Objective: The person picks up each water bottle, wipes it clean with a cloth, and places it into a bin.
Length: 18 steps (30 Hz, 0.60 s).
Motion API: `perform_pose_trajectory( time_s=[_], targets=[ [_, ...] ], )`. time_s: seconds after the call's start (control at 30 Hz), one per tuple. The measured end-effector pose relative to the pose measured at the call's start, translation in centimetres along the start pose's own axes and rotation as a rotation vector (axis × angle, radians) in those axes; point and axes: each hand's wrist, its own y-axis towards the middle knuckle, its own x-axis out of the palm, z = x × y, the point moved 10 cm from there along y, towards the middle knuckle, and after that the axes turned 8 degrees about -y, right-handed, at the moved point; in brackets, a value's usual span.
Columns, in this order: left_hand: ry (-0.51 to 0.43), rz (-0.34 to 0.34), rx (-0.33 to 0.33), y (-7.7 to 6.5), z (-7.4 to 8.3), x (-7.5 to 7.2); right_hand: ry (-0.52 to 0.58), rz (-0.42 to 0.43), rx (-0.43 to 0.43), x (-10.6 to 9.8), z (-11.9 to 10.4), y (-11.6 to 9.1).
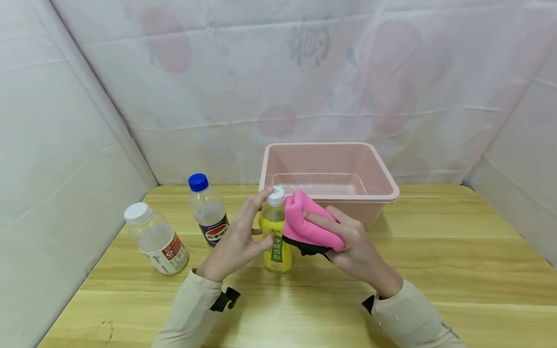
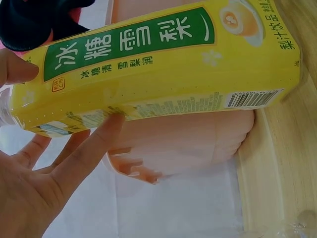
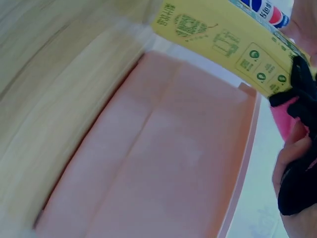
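In the head view a yellow-labelled drink bottle (image 1: 275, 241) with a white cap (image 1: 276, 193) stands upright before me. My left hand (image 1: 241, 237) holds it from the left, one fingertip at the cap. The left wrist view has the thumb (image 2: 20, 69) on the label and other fingers (image 2: 91, 146) against another side. My right hand (image 1: 352, 241) grips a folded pink cloth (image 1: 306, 222) with a black edge, right at the bottle's upper right side. In the right wrist view the cloth's black part (image 3: 297, 183) hides much of that hand.
Behind the bottle is a pink plastic bin (image 1: 335, 198) on the wooden table (image 1: 435, 270). To the left stand a clear bottle with a blue cap (image 1: 209, 208) and a wider one with a white cap (image 1: 158, 241). White patterned cloth walls (image 1: 243, 72) surround the table.
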Motion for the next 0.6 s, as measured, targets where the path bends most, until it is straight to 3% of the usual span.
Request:
perform_pose_trajectory(
  time_s=[0.6],
  targets=[
    [0.024,0.007,0.004,-0.03,0.02,-0.03,-0.077,-0.089,-0.025,0.42,-0.08,0.06]
  ],
)
